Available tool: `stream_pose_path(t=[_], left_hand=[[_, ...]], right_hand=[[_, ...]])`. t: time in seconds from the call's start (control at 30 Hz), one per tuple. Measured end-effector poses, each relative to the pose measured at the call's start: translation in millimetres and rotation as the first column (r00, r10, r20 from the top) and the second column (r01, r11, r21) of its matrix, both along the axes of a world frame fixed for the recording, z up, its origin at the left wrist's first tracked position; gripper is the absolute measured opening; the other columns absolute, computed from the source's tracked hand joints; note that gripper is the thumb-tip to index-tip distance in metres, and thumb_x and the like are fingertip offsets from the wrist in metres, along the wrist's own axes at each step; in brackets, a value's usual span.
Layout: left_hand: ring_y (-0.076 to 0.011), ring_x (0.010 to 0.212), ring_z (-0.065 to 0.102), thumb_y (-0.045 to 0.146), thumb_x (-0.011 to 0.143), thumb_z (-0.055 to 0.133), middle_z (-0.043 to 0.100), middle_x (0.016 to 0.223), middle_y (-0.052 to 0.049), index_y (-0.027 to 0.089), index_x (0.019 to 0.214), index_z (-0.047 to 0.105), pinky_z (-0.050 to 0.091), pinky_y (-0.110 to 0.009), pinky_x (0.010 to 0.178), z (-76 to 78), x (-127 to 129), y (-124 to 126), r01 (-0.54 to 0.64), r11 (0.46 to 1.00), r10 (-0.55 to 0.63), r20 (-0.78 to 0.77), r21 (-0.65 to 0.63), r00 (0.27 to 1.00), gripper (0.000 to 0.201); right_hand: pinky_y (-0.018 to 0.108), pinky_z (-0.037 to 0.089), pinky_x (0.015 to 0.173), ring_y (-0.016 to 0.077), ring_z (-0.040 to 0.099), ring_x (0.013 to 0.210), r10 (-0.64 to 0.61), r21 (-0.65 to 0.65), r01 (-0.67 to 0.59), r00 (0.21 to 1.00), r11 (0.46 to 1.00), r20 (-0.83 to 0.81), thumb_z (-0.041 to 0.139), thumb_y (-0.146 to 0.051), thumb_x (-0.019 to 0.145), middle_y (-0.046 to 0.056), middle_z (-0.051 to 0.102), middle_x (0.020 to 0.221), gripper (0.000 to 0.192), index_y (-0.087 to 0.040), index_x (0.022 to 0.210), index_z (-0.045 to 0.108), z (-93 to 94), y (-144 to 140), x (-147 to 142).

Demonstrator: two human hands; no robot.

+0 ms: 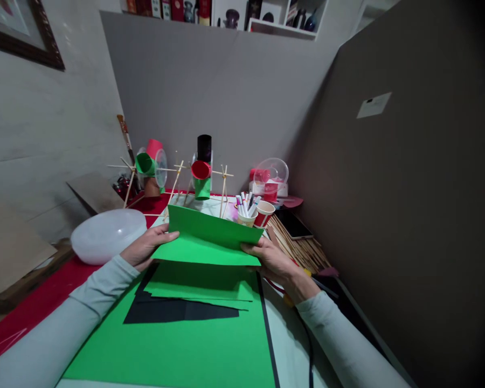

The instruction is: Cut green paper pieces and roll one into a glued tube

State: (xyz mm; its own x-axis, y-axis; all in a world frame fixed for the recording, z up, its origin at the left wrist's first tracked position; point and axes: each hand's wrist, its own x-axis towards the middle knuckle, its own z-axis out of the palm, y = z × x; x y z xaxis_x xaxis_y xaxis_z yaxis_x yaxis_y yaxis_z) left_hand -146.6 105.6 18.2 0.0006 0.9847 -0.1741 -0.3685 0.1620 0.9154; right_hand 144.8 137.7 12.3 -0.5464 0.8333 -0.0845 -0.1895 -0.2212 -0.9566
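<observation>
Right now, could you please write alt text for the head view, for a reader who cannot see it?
A person's left hand and right hand hold up a bent green sheet by opposite ends, above green sheets and black paper on a large green surface. Behind stand coloured tubes on stick frames and markers in a cup.

This was a craft corner; whether in a home could not be told. In front of the grey back panel (pixel 222 97) were green paper (pixel 214 242), markers (pixel 244 206), paper tubes (pixel 202 189) and wooden strips (pixel 301 248). Above the panel sat shelved ornaments (pixel 231 19); left of it hung a framed picture (pixel 16 22).
</observation>
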Motion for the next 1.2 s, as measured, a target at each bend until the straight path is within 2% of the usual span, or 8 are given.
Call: stream_pose_path(t=[0.27,0.43,0.57,0.7,0.83,0.9,1.07,1.2], left_hand=[[-0.0197,0.058,0.069,0.021,0.083,0.061,0.072,0.067,-0.005,0.014,0.094,0.068,0.058,-0.028,0.053,-6.2,1.2,1.9,-0.201,0.98,0.192,0.259,0.009,0.947,0.015],[-0.0322,0.097,0.069,0.058,0.089,0.044,0.075,0.098,-0.016,0.011,0.113,0.065,0.057,-0.047,0.084,-2.6,29.4,-9.7,-0.168,0.984,0.125,0.422,0.066,0.898,0.057],[-0.0299,0.104,0.068,0.043,0.087,0.058,0.075,0.105,-0.013,0.014,0.115,0.065,0.052,-0.045,0.096,-7.6,58.7,-20.4,-0.132,0.989,0.09,0.447,0.063,0.89,0.041],[-0.0299,0.099,0.07,0.022,0.076,0.072,0.077,0.096,-0.014,0.009,0.106,0.068,0.052,-0.043,0.095,-19.4,73.0,-26.4,-0.141,0.99,0.133,0.396,-0.008,0.908,0.032],[-0.031,0.085,0.073,0.011,0.064,0.08,0.077,0.087,-0.015,0.005,0.098,0.07,0.056,-0.044,0.088,-25.9,70.1,-27.6,-0.173,0.983,0.185,0.304,-0.064,0.935,0.036],[-0.0312,0.082,0.073,0.009,0.061,0.081,0.077,0.088,-0.017,0.004,0.096,0.071,0.057,-0.042,0.084,-25.9,68.0,-27.8,-0.168,0.983,0.182,0.277,-0.073,0.944,0.037],[-0.0316,0.08,0.074,0.004,0.061,0.075,0.077,0.082,-0.016,0.003,0.093,0.073,0.058,-0.041,0.08,-22.8,66.1,-26.6,-0.135,0.986,0.156,0.276,-0.095,0.948,0.032],[-0.0324,0.094,0.072,0.007,0.068,0.065,0.077,0.087,-0.016,0.005,0.102,0.072,0.055,-0.044,0.091,-14.4,63.7,-25.4,-0.105,0.99,0.131,0.33,-0.096,0.935,0.035]], right_hand=[[0.02,0.039,0.043,0.0105,0.054,0.051,-0.041,0.063,0.043,0.998,0.997,-0.038,0.081,-0.038,0.065,0.0,0.068,0.07,0.033,-0.018,0.09,0.071,-5.4,-13.6,-23.3],[0.025,0.042,0.045,0.0159,0.059,0.054,-0.16,0.17,0.16,0.987,0.972,-0.018,0.066,-0.048,0.076,0.003,0.07,0.075,0.039,-0.018,0.101,0.069,-14.2,-24.7,-42.2],[0.032,0.05,0.056,0.0213,0.064,0.065,-0.243,0.303,0.211,0.967,0.929,0.073,0.053,-0.043,0.085,0.006,0.07,0.081,0.036,-0.018,0.106,0.068,-20.6,-36.0,-49.7],[0.043,0.046,0.095,0.0269,0.061,0.101,-0.303,0.509,0.174,0.935,0.843,0.183,0.058,-0.031,0.081,0.006,0.071,0.103,0.028,-0.02,0.104,0.069,-22.3,-48.5,-51.5],[0.054,0.047,0.09,0.0309,0.061,0.087,-0.361,0.642,0.063,0.866,0.764,0.345,0.058,-0.033,0.083,0.012,0.07,0.091,0.025,-0.016,0.095,0.07,-18.3,-59.4,-51.1],[0.056,0.046,0.094,0.0331,0.06,0.097,-0.42,0.743,0.036,0.842,0.669,0.338,0.054,-0.03,0.087,0.015,0.069,0.1,0.029,-0.015,0.108,0.068,-15.9,-62.8,-50.6],[0.048,0.029,0.118,0.0252,0.026,0.146,-0.466,0.962,-0.205,0.844,0.179,0.267,0.037,0.005,0.076,0.015,0.033,0.156,0.083,-0.012,0.154,0.019,-20.5,-65.8,-49.5],[0.05,0.03,0.118,0.0241,0.01,0.151,-0.486,0.912,-0.396,0.78,0.105,0.395,0.03,0.014,0.062,0.01,0.013,0.164,0.101,-0.017,0.156,0.011,-32.9,-63.2,-51.2]])
